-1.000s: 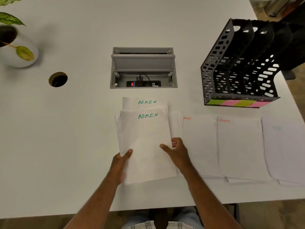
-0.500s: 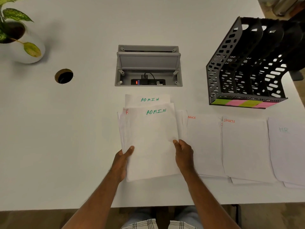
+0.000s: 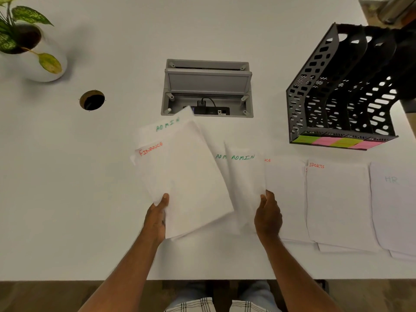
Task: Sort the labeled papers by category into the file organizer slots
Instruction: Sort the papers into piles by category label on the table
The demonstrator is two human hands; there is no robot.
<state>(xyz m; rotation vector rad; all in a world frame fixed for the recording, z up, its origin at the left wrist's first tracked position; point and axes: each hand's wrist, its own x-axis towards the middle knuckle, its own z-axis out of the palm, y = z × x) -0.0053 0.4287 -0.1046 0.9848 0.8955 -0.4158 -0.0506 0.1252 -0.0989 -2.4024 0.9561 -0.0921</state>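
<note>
My left hand (image 3: 157, 218) grips a stack of white papers (image 3: 184, 176) at its lower left, tilted left; the top sheet reads FINANCE and an ADMIN sheet peeks out behind it. My right hand (image 3: 267, 216) holds an ADMIN sheet (image 3: 245, 176) by its lower right edge, just right of the stack, over another ADMIN sheet. Further right on the table lie a FINANCE pile (image 3: 286, 194), a SPORTS pile (image 3: 337, 203) and an HR pile (image 3: 394, 203). The black file organizer (image 3: 315, 91) stands at the back right, with green and pink labels along its front.
A grey open cable box (image 3: 207, 86) is set into the white table (image 3: 67, 199) behind the papers. A round cable hole (image 3: 92, 100) and a potted plant (image 3: 29, 41) are at the back left. The table's front edge runs just below my forearms.
The top ADMIN sheet has come off the stack to the right in my right hand. The stack in my left hand has tilted left, showing a FINANCE sheet on top.
</note>
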